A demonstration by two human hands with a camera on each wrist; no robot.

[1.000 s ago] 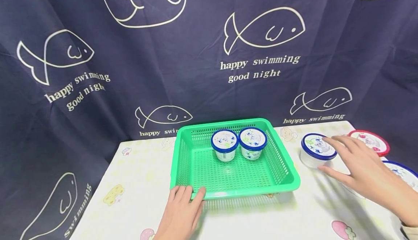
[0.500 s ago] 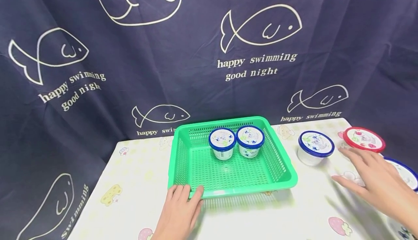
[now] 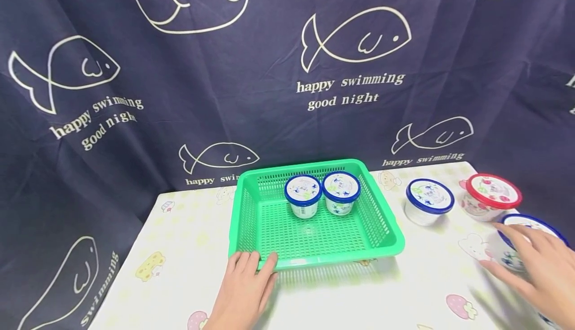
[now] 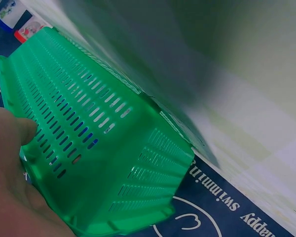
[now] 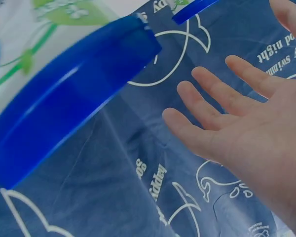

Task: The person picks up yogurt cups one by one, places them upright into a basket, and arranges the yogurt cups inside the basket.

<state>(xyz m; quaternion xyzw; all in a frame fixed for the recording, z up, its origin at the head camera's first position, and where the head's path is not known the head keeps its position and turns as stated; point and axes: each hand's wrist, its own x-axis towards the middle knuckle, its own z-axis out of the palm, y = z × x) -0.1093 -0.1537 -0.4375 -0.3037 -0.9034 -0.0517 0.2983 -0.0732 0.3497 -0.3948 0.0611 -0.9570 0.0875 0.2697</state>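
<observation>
My left hand [image 3: 244, 290] grips the near-left rim of a green perforated plastic basket [image 3: 332, 260]. In the left wrist view the thumb presses the basket's outer wall. Two white tubs with blue lids, one tub [image 3: 303, 190] and another [image 3: 341, 187], stand side by side inside toward the back. At the far right my right hand [image 3: 543, 275] hovers with fingers spread, holding nothing, overlapping a third blue-lidded tub [image 3: 507, 259]. The right wrist view has a blue lid [image 5: 74, 98] large at left, apart from the open fingers [image 5: 187, 123].
Right of the basket stand a blue-lidded tub [image 3: 430, 197] and a red-lidded tub [image 3: 494, 190]. Part of another tub shows under the right wrist at the lower right. A dark blue fish-print curtain [image 3: 269, 95] hangs behind the patterned white tablecloth [image 3: 193, 240].
My right hand has moved right and toward me, away from the nearer blue-lidded tub, past the red-lidded one, to the far-right tub. The left hand stays on the basket rim.
</observation>
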